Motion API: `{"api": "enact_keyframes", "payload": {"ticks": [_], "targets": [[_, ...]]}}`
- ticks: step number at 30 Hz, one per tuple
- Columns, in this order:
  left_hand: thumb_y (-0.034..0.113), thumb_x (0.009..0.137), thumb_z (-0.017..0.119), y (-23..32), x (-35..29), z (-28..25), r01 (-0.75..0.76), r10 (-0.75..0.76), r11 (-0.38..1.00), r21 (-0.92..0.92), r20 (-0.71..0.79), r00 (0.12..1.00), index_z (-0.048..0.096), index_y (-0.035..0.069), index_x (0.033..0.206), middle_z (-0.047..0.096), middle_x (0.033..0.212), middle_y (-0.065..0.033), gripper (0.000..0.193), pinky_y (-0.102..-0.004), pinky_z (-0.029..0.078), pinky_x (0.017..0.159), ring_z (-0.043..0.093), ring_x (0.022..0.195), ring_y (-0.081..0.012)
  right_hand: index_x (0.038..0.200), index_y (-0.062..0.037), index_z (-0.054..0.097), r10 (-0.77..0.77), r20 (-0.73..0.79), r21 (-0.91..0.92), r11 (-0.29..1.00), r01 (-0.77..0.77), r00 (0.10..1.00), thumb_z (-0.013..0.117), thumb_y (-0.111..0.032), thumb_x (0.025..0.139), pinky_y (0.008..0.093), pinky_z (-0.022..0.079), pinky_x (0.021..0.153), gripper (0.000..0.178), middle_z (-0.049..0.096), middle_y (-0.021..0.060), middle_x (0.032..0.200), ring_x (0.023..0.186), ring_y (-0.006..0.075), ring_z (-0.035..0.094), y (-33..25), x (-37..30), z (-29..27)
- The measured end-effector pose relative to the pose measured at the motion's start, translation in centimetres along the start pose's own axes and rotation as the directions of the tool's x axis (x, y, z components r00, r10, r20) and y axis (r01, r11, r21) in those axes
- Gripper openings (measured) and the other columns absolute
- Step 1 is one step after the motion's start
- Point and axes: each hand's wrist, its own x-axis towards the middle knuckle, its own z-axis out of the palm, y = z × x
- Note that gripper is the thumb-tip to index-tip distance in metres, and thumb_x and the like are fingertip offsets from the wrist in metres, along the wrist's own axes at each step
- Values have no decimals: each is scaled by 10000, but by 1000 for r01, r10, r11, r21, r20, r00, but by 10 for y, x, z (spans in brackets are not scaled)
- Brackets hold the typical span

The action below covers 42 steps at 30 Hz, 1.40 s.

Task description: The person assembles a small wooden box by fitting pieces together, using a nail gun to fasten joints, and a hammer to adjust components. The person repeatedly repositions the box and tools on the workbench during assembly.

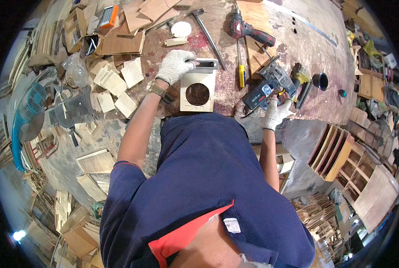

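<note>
My left hand [176, 67], in a white knit glove, closes its fingers on the left end of a grey rectangular piece [204, 70] with a long slot. That piece lies across the far end of a pale wooden board [208, 79] with a large round hole, at the bench's near edge. Over to the right, my right hand [278, 112], its bare fingertips showing past the glove, grips a blue and black jigsaw [264, 93]. The jigsaw lies tilted on the bench, its grey base plate [277, 73] facing up. Part of its handle is hidden by my fingers.
A yellow-handled screwdriver [242, 76], a hammer [208, 38] and a red-black cordless drill [248, 31] lie beyond the board. Wood offcuts [112, 82] cover the left side. A blue miter saw [29, 107] stands far left; a black cup [320, 81] sits at right.
</note>
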Motion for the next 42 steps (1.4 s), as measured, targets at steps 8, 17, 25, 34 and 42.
{"api": "enact_keyframes", "payload": {"ticks": [8,17,25,34,42], "targets": [[278,898,750,-3,8,4,-48,47,999,6,34,998,737,-2,944,697,860,-212,284,-474,537,769,696,843,-409,1371,27,626,53,82,19,998,-55,995,770,-60,913,381,565,957,488,745,154,1203,1073,238,722,9,-27,-2],[184,947,765,-2,-21,-10,135,-164,975,-179,-156,974,778,-4,1062,733,852,-127,221,-360,537,744,687,770,-199,1295,-20,687,-41,95,-47,998,45,995,751,-50,935,370,591,889,367,765,137,1130,993,217,736,-24,-31,-6],[291,953,797,-85,-67,14,523,-526,840,-145,-453,720,789,-11,991,744,772,-195,304,-412,550,714,717,716,-222,1236,-23,693,-253,417,28,964,265,873,744,-109,957,400,615,828,297,750,160,1070,901,286,759,-53,-27,24],[411,915,814,-23,-90,60,493,-460,870,-36,-424,780,605,58,1445,701,1139,-149,670,-505,579,808,728,926,-365,1271,24,584,-44,665,-483,735,475,745,779,-220,867,530,598,893,510,668,296,1209,1051,486,719,-62,-10,112],[144,875,718,-15,-98,99,378,-384,923,-68,-159,910,371,-58,1586,669,1270,-315,817,-524,549,1016,675,1159,-506,1255,7,684,61,799,-161,980,116,598,722,-290,942,459,562,844,433,742,286,1033,951,429,743,-80,-15,45]]}}
